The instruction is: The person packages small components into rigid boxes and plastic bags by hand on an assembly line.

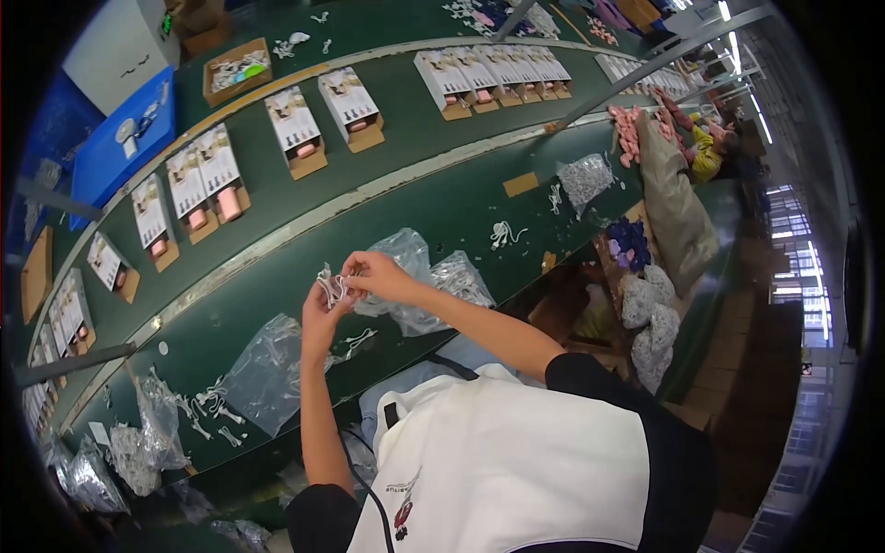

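Observation:
Above the green bench, my left hand [320, 311] is closed around a small bunch of white cables [329, 288], held upright with loops sticking out at the top. My right hand [376, 276] meets it from the right, its fingertips pinched on a loop of the same white cable. Below the hands, another white cable [358, 343] lies on the bench. Clear plastic bags lie on both sides: a flat bag [269, 373] to the left, and a bag of white cables [458, 279] to the right.
Beyond the bench runs a green conveyor [277, 198] carrying open printed boxes [295, 124] with pink items. Loose white cables [210, 403] lie at the left. A bag of white parts [584, 180] lies to the right. Another person in yellow [708, 152] sits at the far right.

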`<action>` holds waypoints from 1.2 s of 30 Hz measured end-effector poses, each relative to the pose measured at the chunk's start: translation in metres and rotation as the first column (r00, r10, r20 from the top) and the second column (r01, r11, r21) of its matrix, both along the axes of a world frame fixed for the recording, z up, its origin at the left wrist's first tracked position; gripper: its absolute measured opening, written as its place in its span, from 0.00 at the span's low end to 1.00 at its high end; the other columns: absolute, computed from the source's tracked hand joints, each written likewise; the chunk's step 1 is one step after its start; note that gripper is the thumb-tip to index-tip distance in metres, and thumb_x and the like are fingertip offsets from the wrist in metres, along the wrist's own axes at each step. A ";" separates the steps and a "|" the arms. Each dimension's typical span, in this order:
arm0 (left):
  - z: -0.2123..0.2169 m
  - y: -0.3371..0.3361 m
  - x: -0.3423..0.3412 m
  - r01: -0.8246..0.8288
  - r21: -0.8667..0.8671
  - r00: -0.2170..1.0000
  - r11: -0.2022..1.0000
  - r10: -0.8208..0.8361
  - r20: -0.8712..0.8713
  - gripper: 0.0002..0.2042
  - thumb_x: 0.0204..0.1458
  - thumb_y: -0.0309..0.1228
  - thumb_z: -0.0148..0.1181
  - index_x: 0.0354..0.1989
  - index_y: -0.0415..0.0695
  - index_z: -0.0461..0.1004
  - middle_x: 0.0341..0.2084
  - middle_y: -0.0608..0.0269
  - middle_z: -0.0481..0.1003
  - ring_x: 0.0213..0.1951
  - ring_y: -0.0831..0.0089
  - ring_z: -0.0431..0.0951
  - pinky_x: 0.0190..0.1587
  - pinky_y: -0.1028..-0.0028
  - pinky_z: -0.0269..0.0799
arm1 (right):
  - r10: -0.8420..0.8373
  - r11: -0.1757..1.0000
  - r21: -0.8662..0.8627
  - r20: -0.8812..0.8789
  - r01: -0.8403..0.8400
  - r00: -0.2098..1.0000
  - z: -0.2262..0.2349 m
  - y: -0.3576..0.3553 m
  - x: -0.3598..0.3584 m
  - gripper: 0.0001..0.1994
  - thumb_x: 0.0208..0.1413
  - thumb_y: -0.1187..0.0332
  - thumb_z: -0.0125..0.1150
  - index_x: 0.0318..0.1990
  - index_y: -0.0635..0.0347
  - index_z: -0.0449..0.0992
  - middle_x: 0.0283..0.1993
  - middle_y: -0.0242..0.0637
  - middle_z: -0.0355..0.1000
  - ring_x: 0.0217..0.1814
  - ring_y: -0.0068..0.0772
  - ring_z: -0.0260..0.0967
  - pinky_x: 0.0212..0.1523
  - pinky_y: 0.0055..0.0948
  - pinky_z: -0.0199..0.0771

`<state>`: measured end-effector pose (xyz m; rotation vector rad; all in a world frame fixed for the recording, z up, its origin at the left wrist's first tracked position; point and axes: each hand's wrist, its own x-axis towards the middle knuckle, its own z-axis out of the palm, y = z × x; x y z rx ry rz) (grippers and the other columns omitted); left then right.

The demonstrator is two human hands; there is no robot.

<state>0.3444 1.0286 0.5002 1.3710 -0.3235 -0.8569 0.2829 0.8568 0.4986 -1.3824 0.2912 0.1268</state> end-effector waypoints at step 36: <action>-0.121 -0.261 0.243 -0.793 0.369 0.122 0.484 0.720 -0.683 0.05 0.56 0.32 0.58 0.33 0.45 0.72 0.19 0.72 0.67 0.17 0.83 0.65 0.17 0.84 0.57 | -0.890 0.457 -0.350 -0.175 0.818 0.422 -0.095 -0.278 0.210 0.08 0.45 0.75 0.64 0.34 0.67 0.77 0.29 0.34 0.76 0.29 0.23 0.71 0.35 0.26 0.71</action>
